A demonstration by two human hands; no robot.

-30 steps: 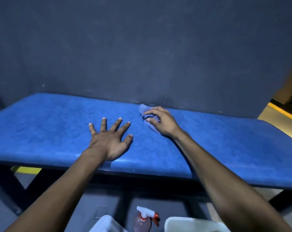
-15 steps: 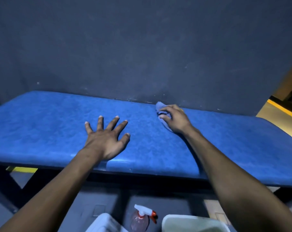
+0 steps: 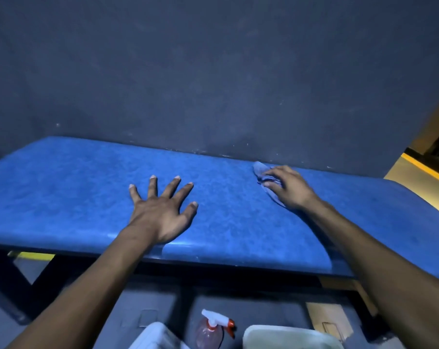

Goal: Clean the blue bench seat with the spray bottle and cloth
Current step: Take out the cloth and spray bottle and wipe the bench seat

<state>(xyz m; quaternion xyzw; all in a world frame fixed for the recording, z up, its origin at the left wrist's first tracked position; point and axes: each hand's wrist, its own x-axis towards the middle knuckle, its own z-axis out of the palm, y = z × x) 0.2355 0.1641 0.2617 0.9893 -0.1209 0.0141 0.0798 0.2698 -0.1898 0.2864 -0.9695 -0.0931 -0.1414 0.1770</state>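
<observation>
**Wiping the padded seat near the wall**

Pressing a crumpled pale-blue cloth (image 3: 261, 172) to the blue bench seat (image 3: 74, 192), the right hand (image 3: 287, 188) curled its fingers round the fabric at about two o'clock, close to the dark matte wall (image 3: 213, 71). The seat looked padded, mottled and slightly glossy along its rounded front edge. The left hand (image 3: 160, 212) lay flat at centre, fingers straight and spread, grasping nothing. At six o'clock, below the bench, a translucent pinkish spray bottle (image 3: 210, 331) with white-and-red trigger stood between two white tubs (image 3: 289, 338); their contents could not be made out.
</observation>
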